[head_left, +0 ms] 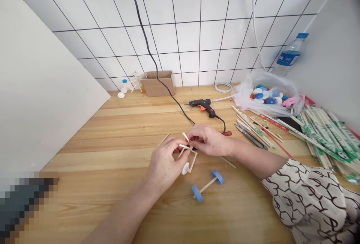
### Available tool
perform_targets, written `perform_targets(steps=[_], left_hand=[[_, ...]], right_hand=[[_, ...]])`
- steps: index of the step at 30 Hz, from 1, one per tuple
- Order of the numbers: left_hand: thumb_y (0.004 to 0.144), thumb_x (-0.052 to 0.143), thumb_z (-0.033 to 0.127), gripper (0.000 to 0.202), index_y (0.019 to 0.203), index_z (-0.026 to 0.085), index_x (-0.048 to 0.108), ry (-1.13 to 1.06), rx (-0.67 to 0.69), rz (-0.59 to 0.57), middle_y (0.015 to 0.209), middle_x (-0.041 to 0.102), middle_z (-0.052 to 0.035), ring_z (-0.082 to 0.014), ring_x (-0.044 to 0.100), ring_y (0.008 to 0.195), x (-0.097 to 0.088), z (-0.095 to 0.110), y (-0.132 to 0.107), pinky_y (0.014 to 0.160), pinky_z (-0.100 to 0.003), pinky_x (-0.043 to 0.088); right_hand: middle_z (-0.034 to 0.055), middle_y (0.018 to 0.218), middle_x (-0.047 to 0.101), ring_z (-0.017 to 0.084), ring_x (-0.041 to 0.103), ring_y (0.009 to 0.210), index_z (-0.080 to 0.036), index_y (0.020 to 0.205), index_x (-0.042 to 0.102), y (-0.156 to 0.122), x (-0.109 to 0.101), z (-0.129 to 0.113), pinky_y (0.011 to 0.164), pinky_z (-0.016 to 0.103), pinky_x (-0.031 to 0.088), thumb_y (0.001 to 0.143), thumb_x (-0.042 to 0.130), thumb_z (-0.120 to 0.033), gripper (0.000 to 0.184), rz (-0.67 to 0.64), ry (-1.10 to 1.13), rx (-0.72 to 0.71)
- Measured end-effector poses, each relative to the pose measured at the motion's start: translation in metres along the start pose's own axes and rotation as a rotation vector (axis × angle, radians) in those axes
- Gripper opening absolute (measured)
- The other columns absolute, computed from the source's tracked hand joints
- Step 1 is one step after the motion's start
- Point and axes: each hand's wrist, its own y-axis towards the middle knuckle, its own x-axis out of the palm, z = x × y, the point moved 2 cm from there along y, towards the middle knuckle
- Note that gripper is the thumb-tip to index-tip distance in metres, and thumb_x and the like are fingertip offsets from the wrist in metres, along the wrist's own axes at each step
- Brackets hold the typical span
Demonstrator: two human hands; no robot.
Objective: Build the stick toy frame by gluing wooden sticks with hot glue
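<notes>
Between the fingers of my left hand (167,161) is a small frame of wooden sticks (194,160), with a white bottle cap (185,168) at its lower end. My right hand (209,140) pinches a short piece of wooden stick (185,136) against the top of that frame. Fingers of both hands cover part of the joint. Below them on the table lies a wooden stick axle (208,186) with a blue bottle cap (197,193) at one end and another blue cap (218,176) at the other.
Beyond my hands lie a glue gun (204,105), a tape roll (223,87) and a cardboard box (159,83). To the right are snips (250,136), a bag of bottle caps (239,95), wrapped chopsticks (329,135) and a water bottle (291,56). A black cable (146,37) hangs down the tiles.
</notes>
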Motion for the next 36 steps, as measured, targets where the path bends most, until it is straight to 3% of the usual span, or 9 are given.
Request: perform_targets(steps=[23, 36], left_hand=[[0.073, 0.06, 0.013, 0.017, 0.087, 0.021, 0.063, 0.021, -0.043, -0.018, 0.08, 0.066, 0.0013, -0.0116, 0.059, 0.068, 0.0001, -0.0029, -0.003, 0.066, -0.023, 0.048], [0.071, 0.059, 0.011, 0.018, 0.086, 0.021, 0.063, 0.015, -0.025, -0.008, 0.082, 0.068, 0.0002, -0.0122, 0.06, 0.067, -0.0001, -0.0001, -0.0019, 0.065, -0.024, 0.05]], right_hand=[[0.0007, 0.069, 0.059, 0.012, 0.052, 0.065, -0.014, 0.079, 0.063, -0.0012, -0.0017, 0.0022, 0.061, 0.022, 0.041, 0.072, 0.055, -0.003, 0.016, 0.036, 0.053, 0.069], [0.0009, 0.07, 0.061, 0.011, 0.054, 0.065, -0.014, 0.081, 0.064, 0.0002, -0.0004, 0.0003, 0.062, 0.022, 0.042, 0.078, 0.061, -0.016, 0.005, 0.054, 0.09, 0.149]])
